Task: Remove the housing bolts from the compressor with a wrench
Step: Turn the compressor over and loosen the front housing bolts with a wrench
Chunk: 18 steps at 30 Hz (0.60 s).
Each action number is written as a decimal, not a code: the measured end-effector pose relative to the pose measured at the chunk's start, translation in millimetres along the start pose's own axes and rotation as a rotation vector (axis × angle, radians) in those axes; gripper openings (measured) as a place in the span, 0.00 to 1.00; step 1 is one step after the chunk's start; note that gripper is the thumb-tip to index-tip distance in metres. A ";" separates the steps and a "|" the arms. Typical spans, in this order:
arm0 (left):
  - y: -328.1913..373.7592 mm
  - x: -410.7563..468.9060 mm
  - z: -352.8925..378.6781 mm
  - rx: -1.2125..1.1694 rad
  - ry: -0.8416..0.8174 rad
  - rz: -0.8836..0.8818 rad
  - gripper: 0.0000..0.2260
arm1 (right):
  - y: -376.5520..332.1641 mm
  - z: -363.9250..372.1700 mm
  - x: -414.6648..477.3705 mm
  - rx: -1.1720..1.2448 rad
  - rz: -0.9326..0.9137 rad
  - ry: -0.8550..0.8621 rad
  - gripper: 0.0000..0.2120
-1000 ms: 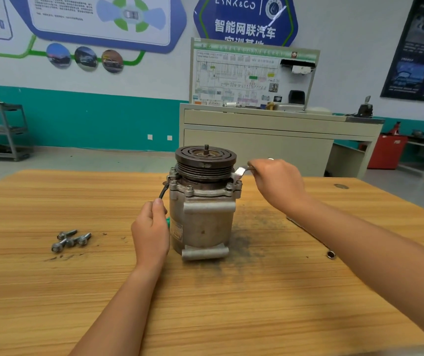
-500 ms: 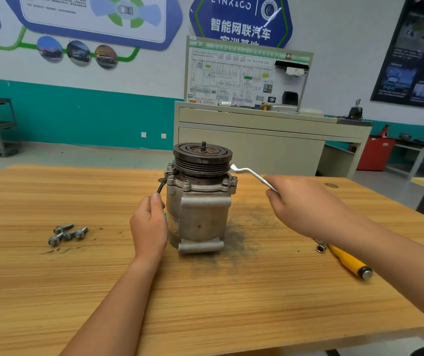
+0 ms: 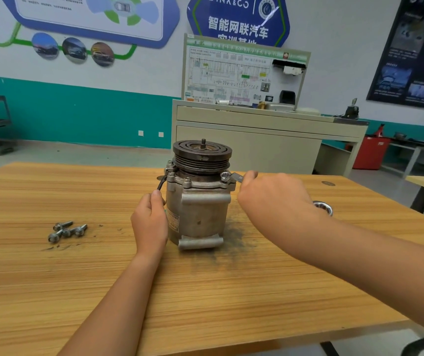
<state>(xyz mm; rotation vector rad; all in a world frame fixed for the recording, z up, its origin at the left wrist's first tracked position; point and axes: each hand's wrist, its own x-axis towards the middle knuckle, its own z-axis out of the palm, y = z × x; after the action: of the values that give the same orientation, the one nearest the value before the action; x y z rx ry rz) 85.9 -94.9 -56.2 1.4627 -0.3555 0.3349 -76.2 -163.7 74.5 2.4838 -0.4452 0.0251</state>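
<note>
Wrench, clamped in the fingers of the right hand, is seated on a bolt just left of them, shaft running rightward; compressor is gripped at its side by the left hand.

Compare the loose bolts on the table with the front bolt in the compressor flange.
The loose bolts lie on their sides on the table, shanks exposed; the front flange bolt stands upright in the compressor, only its head showing. Both are grey metal.
</note>
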 end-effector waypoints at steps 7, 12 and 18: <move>1.1 -1.2 0.1 -0.007 -0.005 -0.014 0.17 | 9.0 -4.5 -3.4 -0.136 -0.042 0.049 0.15; 1.5 -2.7 0.1 -0.003 -0.013 -0.008 0.17 | 15.7 -17.9 6.5 -0.171 -0.060 0.046 0.10; -1.3 -1.2 0.6 0.001 -0.011 0.000 0.17 | 23.0 -15.9 20.0 -0.176 -0.093 0.068 0.17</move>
<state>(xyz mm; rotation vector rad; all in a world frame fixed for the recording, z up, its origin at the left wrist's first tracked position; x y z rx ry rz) 85.3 -95.6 -57.9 1.4661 -0.3645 0.3277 -63.4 -178.1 102.9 2.3199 -0.2899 0.0311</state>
